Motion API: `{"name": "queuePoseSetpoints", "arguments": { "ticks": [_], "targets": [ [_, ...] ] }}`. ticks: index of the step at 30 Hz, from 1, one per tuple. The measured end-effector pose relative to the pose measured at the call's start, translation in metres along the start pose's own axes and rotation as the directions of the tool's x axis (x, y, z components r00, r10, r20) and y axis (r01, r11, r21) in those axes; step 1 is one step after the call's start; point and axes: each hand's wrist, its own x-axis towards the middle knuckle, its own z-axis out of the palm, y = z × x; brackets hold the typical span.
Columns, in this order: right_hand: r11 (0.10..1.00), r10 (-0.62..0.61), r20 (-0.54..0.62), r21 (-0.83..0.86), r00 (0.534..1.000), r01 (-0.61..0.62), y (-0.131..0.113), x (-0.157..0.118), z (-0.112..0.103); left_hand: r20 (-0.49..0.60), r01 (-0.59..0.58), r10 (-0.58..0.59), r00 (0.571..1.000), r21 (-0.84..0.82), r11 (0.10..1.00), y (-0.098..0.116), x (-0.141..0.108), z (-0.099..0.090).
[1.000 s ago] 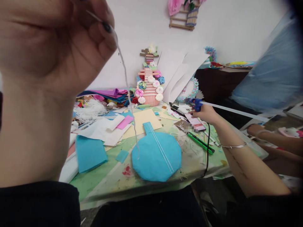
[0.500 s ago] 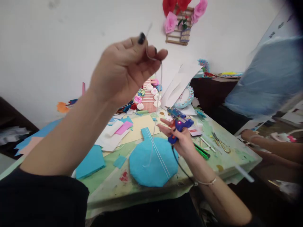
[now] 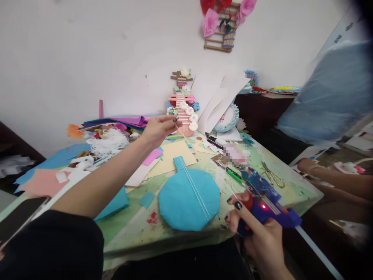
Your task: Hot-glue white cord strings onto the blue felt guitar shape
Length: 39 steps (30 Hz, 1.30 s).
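My left hand [image 3: 160,131] is raised over the back of the table, its thumb and fingertips pinched on a thin white string [image 3: 183,134]. In my right hand [image 3: 265,237], low at the front right, is a blue hot glue gun [image 3: 269,210] with a red light on. A long glue stick [image 3: 317,251] sticks out of its rear. Thread also runs near my right thumb; whether that hand grips it is unclear. Between my hands lies a blue paper-covered, lute-shaped piece [image 3: 180,200] with white strings [image 3: 196,188] stretched along it.
Gold-handled scissors [image 3: 273,177] and a green cutter [image 3: 234,175] lie at the right. Paper scraps and a heap of white yarn [image 3: 109,143] cover the left. A flower-decorated pink craft [image 3: 184,116] leans on the wall. Another person's arm [image 3: 335,177] shows at far right.
My left hand has come down from high up with the string. My right hand has drawn the glue gun back toward me and to the right, away from the blue piece.
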Motion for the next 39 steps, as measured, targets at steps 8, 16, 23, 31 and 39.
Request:
{"name": "queuePoseSetpoints", "arguments": {
  "ticks": [8, 16, 23, 31, 39],
  "targets": [
    [0.937, 0.081, -0.239, -0.313, 0.967, -0.156, 0.077, -0.039, -0.006, -0.110, 0.300, -0.279, 0.954, 0.387, 0.872, -0.121, 0.006, -0.064],
    [0.910, 0.055, -0.325, -0.373, 0.944, -0.181, 0.108, -0.057, 0.005, -0.098, 0.275, -0.262, 0.960, 0.492, 0.826, -0.170, 0.016, -0.077],
    [0.866, 0.084, -0.294, -0.451, 0.952, -0.216, 0.104, -0.066, 0.010, -0.048, 0.253, -0.268, 0.962, 0.520, 0.816, -0.185, 0.023, -0.085],
    [0.838, 0.032, -0.307, -0.510, 0.951, -0.193, 0.097, -0.061, 0.007, -0.042, 0.281, -0.302, 0.952, 0.505, 0.816, -0.186, 0.025, -0.086],
    [0.865, 0.049, -0.344, -0.454, 0.938, -0.212, 0.102, -0.065, 0.005, -0.008, 0.327, -0.373, 0.928, 0.501, 0.802, -0.183, 0.022, -0.081]
  ]
}}
